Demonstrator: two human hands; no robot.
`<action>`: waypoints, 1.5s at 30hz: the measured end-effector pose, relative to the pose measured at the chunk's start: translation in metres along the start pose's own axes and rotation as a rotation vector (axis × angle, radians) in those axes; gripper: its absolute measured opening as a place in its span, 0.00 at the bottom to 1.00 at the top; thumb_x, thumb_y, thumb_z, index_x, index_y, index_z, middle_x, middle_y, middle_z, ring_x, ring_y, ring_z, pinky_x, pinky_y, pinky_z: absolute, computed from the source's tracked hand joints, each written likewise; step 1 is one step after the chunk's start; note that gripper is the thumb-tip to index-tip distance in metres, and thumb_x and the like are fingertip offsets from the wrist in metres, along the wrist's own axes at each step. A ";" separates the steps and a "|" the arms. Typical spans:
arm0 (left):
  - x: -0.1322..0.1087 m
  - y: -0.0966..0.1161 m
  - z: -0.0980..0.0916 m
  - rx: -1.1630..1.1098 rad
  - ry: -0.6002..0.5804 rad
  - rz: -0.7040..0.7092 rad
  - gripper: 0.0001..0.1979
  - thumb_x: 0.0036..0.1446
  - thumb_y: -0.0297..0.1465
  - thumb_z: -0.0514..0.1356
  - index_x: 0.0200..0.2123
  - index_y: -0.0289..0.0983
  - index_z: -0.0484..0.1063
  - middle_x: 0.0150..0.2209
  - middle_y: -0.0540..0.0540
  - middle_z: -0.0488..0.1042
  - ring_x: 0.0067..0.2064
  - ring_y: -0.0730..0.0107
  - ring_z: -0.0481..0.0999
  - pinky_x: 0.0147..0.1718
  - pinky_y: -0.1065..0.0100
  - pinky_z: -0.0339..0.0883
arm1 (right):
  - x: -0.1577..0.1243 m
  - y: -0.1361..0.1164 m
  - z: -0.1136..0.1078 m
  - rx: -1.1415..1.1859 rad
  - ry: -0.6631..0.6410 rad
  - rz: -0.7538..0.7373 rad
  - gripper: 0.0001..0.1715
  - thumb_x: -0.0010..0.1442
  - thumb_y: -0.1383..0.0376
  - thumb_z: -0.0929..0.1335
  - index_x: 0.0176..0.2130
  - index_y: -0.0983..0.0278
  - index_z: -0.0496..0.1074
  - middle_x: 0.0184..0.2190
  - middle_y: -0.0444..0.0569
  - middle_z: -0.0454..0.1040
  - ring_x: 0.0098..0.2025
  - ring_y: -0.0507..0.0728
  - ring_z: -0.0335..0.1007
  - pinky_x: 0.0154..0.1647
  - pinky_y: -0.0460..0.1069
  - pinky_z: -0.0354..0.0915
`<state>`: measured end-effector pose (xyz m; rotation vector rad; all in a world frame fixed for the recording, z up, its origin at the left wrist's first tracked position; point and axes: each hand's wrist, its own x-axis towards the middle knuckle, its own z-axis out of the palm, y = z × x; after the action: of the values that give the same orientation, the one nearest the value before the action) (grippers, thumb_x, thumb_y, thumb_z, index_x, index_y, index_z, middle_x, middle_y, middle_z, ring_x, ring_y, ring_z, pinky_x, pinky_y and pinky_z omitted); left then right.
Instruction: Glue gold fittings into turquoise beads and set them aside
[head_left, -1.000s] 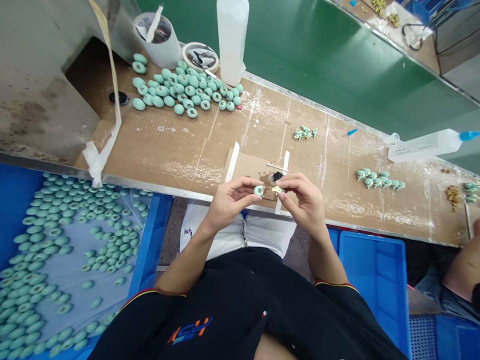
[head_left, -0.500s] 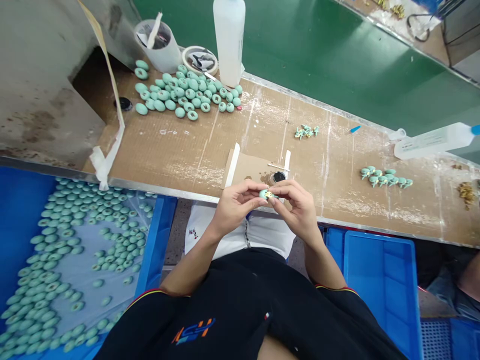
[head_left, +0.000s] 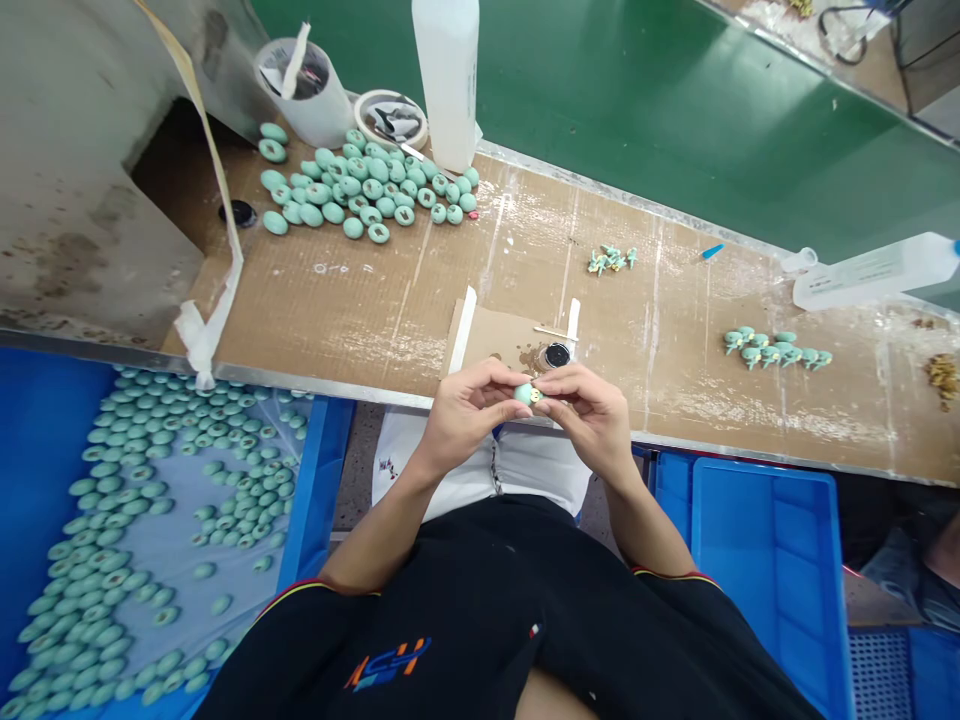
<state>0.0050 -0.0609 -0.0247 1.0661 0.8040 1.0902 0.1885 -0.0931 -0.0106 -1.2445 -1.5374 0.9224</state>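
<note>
My left hand (head_left: 466, 412) pinches a pale green egg-shaped piece (head_left: 523, 393) between thumb and fingers, over the bench's front edge. A small yellow part (head_left: 535, 396) sits against the egg's right side, and the closed fingers of my right hand (head_left: 592, 412) grip it there. My fingertips partly cover both, so I cannot tell how deep the yellow part sits. Just beyond my right fingers stands a small round pot of black liquid (head_left: 556, 356), with a thin stick (head_left: 552, 331) behind it. Both are on a taped cardboard sheet (head_left: 499, 325).
Green eggs with holes (head_left: 367, 185) are heaped at the back left, beside a white bottle (head_left: 450, 90). Small green-yellow parts (head_left: 611, 260) and a row of assembled pieces (head_left: 776, 350) lie to the right. Many eggs fill a blue bin (head_left: 307, 510); another blue bin (head_left: 765, 560) stands at right.
The egg and the yellow part have turned a little between my fingers, showing more of the egg's rounded side. Both hands stay nearly in place; the camera view has shifted slightly.
</note>
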 end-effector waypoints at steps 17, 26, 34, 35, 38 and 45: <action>-0.008 0.009 -0.002 0.127 -0.076 -0.010 0.15 0.45 0.40 0.80 0.26 0.39 0.81 0.26 0.49 0.74 0.30 0.70 0.75 0.30 0.69 0.73 | -0.001 -0.001 -0.004 -0.038 -0.121 -0.175 0.07 0.67 0.67 0.75 0.36 0.59 0.76 0.35 0.46 0.80 0.38 0.55 0.80 0.39 0.50 0.75; -0.019 0.017 0.002 0.042 -0.006 -0.280 0.21 0.41 0.36 0.81 0.36 0.38 0.79 0.30 0.50 0.80 0.32 0.70 0.80 0.32 0.72 0.77 | -0.011 -0.010 -0.005 -0.263 -0.316 -0.191 0.14 0.73 0.63 0.69 0.56 0.59 0.72 0.46 0.52 0.76 0.44 0.56 0.76 0.42 0.50 0.75; -0.010 0.013 -0.008 0.248 -0.071 -0.220 0.20 0.55 0.43 0.73 0.46 0.39 0.79 0.39 0.42 0.84 0.39 0.61 0.86 0.39 0.63 0.82 | -0.020 0.006 -0.031 -0.511 0.005 -0.168 0.08 0.69 0.62 0.69 0.48 0.58 0.75 0.41 0.50 0.80 0.40 0.57 0.77 0.40 0.50 0.73; -0.008 0.013 -0.015 0.309 -0.013 -0.193 0.20 0.56 0.44 0.72 0.46 0.39 0.79 0.40 0.42 0.85 0.41 0.60 0.86 0.41 0.62 0.82 | -0.016 0.015 -0.047 -0.562 0.100 -0.097 0.07 0.68 0.61 0.70 0.47 0.58 0.75 0.40 0.49 0.80 0.39 0.57 0.76 0.40 0.51 0.73; 0.002 0.013 -0.041 0.461 0.164 -0.112 0.17 0.56 0.43 0.71 0.43 0.39 0.79 0.40 0.43 0.84 0.43 0.58 0.86 0.45 0.60 0.82 | -0.002 0.051 -0.104 -0.684 0.408 0.191 0.10 0.62 0.60 0.70 0.44 0.60 0.75 0.39 0.51 0.80 0.37 0.59 0.76 0.39 0.54 0.73; 0.020 0.016 -0.092 0.659 0.418 -0.092 0.13 0.58 0.41 0.68 0.41 0.40 0.79 0.39 0.44 0.83 0.41 0.59 0.83 0.46 0.57 0.78 | 0.025 0.115 -0.186 -0.870 0.668 0.515 0.14 0.58 0.62 0.68 0.44 0.64 0.73 0.41 0.58 0.79 0.39 0.62 0.75 0.51 0.61 0.72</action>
<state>-0.0773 -0.0154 -0.0381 1.3386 1.6058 1.0020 0.3978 -0.0443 -0.0588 -2.3448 -1.0732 0.0153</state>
